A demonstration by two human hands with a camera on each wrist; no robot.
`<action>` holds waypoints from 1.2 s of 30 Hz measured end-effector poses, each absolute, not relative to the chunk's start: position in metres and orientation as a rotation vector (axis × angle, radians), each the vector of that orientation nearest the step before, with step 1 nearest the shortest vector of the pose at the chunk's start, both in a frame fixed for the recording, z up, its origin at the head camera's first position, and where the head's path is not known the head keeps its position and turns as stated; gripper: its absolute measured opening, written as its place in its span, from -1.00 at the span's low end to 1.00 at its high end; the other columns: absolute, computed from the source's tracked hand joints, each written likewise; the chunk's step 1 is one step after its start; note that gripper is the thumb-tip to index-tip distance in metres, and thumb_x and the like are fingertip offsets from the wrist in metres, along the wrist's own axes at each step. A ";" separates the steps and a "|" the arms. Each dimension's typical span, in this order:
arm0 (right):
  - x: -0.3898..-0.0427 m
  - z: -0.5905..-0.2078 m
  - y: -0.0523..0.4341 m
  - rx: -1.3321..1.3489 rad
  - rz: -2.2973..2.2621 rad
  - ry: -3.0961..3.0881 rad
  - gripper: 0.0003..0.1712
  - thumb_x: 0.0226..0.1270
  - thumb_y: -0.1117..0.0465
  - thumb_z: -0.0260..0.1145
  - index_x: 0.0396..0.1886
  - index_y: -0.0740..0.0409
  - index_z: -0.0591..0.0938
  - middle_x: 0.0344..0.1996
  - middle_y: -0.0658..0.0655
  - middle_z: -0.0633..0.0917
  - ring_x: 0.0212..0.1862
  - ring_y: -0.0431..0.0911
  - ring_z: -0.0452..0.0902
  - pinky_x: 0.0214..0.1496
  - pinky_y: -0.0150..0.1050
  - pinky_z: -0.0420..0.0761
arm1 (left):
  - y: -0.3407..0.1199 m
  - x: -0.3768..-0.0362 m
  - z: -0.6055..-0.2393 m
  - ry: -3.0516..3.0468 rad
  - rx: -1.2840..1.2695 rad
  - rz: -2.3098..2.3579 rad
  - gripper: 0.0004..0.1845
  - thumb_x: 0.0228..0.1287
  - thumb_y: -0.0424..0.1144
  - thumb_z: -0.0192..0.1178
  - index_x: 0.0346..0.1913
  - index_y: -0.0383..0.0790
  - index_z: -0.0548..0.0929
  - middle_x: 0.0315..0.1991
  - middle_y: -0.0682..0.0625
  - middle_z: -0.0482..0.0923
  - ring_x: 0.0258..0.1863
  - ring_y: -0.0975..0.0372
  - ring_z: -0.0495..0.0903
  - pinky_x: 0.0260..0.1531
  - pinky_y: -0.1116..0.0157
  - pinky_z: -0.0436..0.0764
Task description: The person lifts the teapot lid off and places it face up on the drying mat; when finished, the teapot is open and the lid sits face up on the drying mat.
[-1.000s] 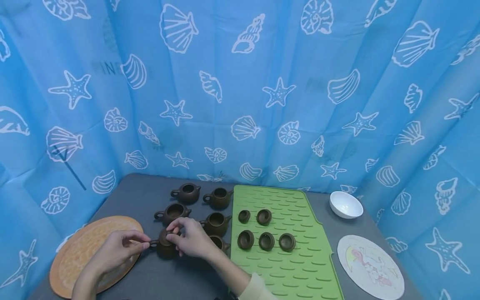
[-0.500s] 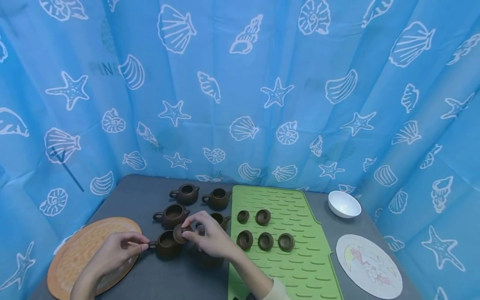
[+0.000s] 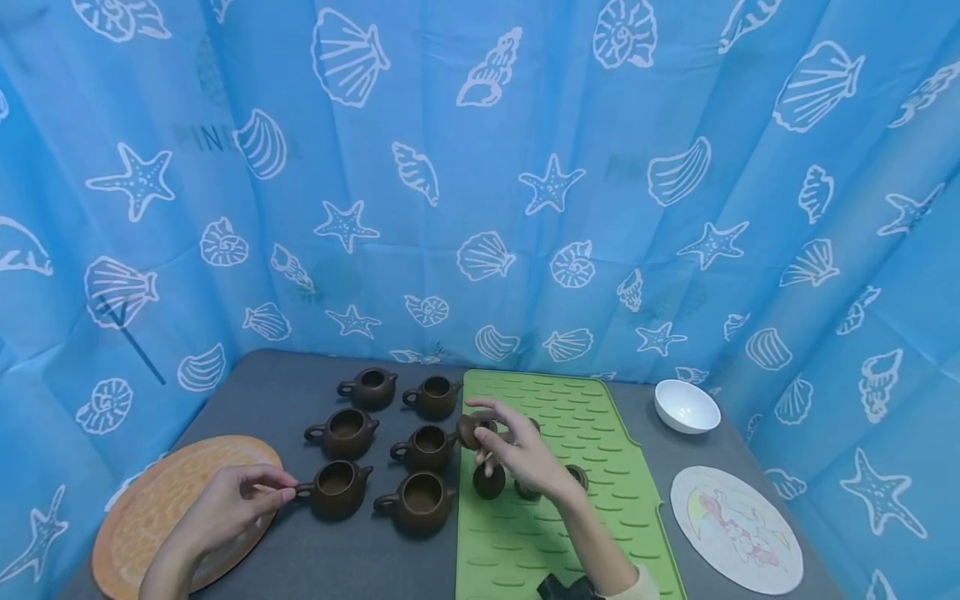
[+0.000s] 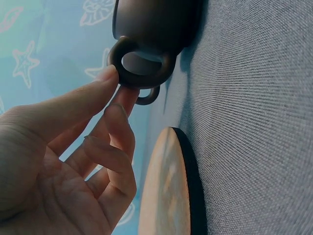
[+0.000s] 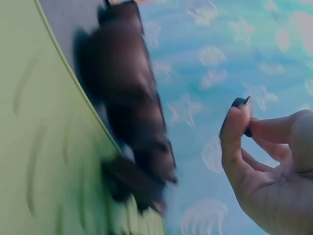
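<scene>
My left hand pinches the ear-shaped handle of a small dark brown teapot standing lidless on the grey cloth. In the left wrist view, thumb and fingertips press the handle of this teapot from both sides. Over the left edge of the green mat, my right hand pinches a small brown teapot lid between thumb and finger. The right wrist view shows the lid raised and seen edge-on. Several similar lids lie on the mat, partly covered by that hand.
Several more lidless teapots stand in two columns left of the mat. A round orange-brown board lies beneath and beyond my left hand. At right are a white bowl and a round white mat with a drawing. A blue shell-print curtain encloses the table.
My right hand has lifted the lid off the front left teapot and carried it right, over the green mat. The left hand has kept its pinch on the handle.
</scene>
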State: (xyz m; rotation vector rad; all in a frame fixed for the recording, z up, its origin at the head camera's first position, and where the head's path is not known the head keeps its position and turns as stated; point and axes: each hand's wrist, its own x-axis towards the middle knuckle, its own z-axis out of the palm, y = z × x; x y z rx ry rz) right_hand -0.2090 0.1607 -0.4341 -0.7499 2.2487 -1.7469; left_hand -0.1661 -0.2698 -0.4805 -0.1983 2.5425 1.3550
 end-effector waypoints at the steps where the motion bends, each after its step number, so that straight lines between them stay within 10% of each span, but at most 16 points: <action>1: -0.210 -0.433 0.169 -0.740 -1.756 2.234 -0.45 0.77 0.29 0.10 0.64 0.16 0.37 0.41 0.53 0.52 -0.25 -0.10 0.78 -0.23 -0.06 0.88 | -0.270 -0.166 -0.480 2.544 -0.198 1.353 -0.79 0.47 -0.21 0.42 0.05 -0.21 0.83 -0.23 0.02 0.75 -0.49 0.19 0.57 -0.61 0.30 0.51; 12: -0.226 -0.429 0.232 -0.557 -1.846 2.203 -0.40 0.72 0.23 0.22 0.60 0.30 0.37 0.52 0.57 0.37 0.00 0.03 0.86 0.19 0.00 0.84 | -0.270 -0.165 -0.480 2.563 -0.189 1.345 -0.80 0.47 -0.22 0.42 0.05 -0.19 0.84 -0.24 0.01 0.72 -0.55 0.20 0.52 -0.65 0.32 0.47; 23: -0.238 -0.453 0.282 -0.374 -1.782 2.254 -0.24 0.59 0.36 0.34 0.62 0.47 0.23 0.41 0.72 0.42 0.07 0.24 0.85 0.27 0.12 0.78 | -0.271 -0.164 -0.482 2.558 -0.176 1.338 -0.79 0.49 -0.22 0.40 0.06 -0.20 0.83 -0.27 0.01 0.69 -0.57 0.20 0.49 -0.64 0.32 0.48; 36: -0.242 -0.479 0.304 -0.342 -1.625 2.297 -0.33 0.59 0.50 0.18 0.59 0.62 0.24 0.53 0.74 0.27 -0.09 -0.03 0.88 0.11 -0.19 0.86 | -0.269 -0.165 -0.480 2.569 -0.167 1.333 -0.80 0.49 -0.23 0.40 0.06 -0.21 0.83 -0.25 0.00 0.70 -0.51 0.18 0.53 -0.61 0.31 0.49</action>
